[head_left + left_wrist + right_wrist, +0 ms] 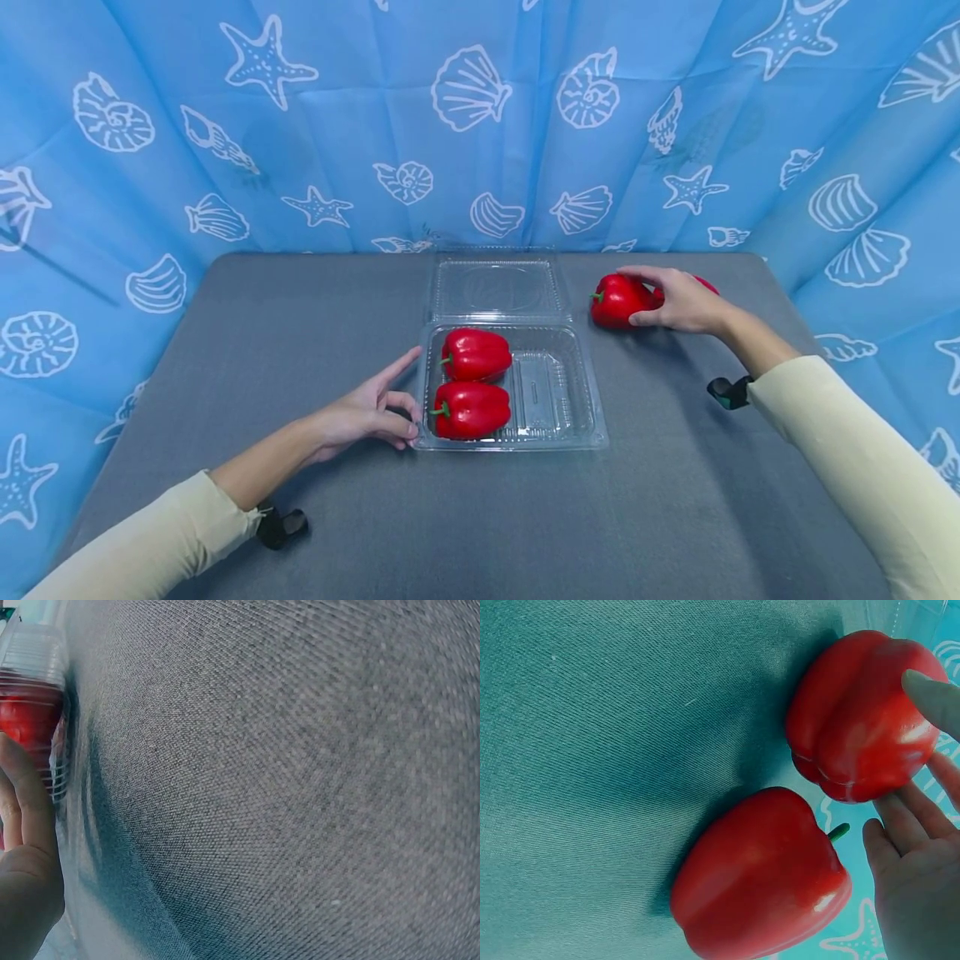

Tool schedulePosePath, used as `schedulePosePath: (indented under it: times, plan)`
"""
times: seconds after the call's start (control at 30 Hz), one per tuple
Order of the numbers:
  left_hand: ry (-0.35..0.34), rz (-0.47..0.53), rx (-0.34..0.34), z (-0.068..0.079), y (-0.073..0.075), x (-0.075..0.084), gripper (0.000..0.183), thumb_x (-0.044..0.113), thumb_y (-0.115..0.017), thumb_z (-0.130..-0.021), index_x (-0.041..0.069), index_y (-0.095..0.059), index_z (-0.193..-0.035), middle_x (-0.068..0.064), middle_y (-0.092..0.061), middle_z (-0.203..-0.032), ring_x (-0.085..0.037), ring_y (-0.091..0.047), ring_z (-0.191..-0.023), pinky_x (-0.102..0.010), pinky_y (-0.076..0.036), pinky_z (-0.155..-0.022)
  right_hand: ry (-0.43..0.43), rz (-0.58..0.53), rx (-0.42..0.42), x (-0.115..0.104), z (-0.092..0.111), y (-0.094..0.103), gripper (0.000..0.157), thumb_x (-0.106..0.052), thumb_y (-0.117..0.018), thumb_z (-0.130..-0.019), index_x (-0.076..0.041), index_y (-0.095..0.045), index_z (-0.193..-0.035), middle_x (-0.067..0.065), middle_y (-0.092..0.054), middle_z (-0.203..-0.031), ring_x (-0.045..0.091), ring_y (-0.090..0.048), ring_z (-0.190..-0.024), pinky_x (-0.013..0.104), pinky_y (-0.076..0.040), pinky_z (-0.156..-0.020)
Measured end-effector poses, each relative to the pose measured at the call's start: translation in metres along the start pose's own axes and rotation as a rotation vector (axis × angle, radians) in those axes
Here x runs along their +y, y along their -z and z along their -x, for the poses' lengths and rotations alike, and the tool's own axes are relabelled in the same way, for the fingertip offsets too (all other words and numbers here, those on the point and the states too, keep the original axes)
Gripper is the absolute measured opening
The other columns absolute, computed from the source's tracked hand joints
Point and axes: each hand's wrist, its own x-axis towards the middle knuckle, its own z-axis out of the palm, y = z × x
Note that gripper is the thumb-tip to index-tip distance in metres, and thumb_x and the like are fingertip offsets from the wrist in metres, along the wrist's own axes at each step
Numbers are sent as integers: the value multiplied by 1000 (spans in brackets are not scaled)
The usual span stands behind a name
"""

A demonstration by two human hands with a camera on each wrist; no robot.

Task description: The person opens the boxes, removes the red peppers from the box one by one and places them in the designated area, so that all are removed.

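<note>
In the head view, the right hand (686,302) has its thumb and fingers around a red bell pepper (617,302) on the table. The right wrist view shows the thumb against this pepper (862,720) and the fingers at its far side. Another red bell pepper (761,877) lies beside it, mostly hidden behind the hand in the head view. A clear plastic container (592,400) with its lid folded back holds two red bell peppers side by side in its left half. The left hand (367,412) touches the container's left edge, index finger extended.
The container's clear lid (498,287) lies toward the back of the grey table (315,308). A blue curtain (360,108) with white sea shapes hangs behind and around it. Black straps (729,392) hang at both wrists.
</note>
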Motion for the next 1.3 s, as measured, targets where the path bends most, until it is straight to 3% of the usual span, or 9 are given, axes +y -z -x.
schedulePosePath:
  times: [0.33,0.87,1.3]
  plan:
    - [-10,10,-9,2,-1,2,101,3,-69,-88,34,-4,-159,-9,-65,-100,-22,-69,-85,-36,-57,-78,29,-133,34,8,4,1,76,-3,-76,-85,2,-37,-149,27,-38,-151,44,-36,-140,59,-32,-110]
    - [-8,2,-9,1,-1,1,101,4,-69,-89,34,-4,-159,-10,-65,-101,-23,-69,-86,-37,-57,-79,51,-85,30,8,6,-2,70,9,-65,-86,4,-35,-149,28,-37,-151,46,-34,-140,61,-28,-112]
    - [-11,-1,-12,0,0,0,100,3,-69,-89,34,-4,-159,-11,-64,-101,-22,-69,-86,-37,-57,-79,47,-68,67,-5,5,3,75,-2,-73,-86,-2,-35,-151,24,-34,-154,45,-34,-140,65,-30,-109]
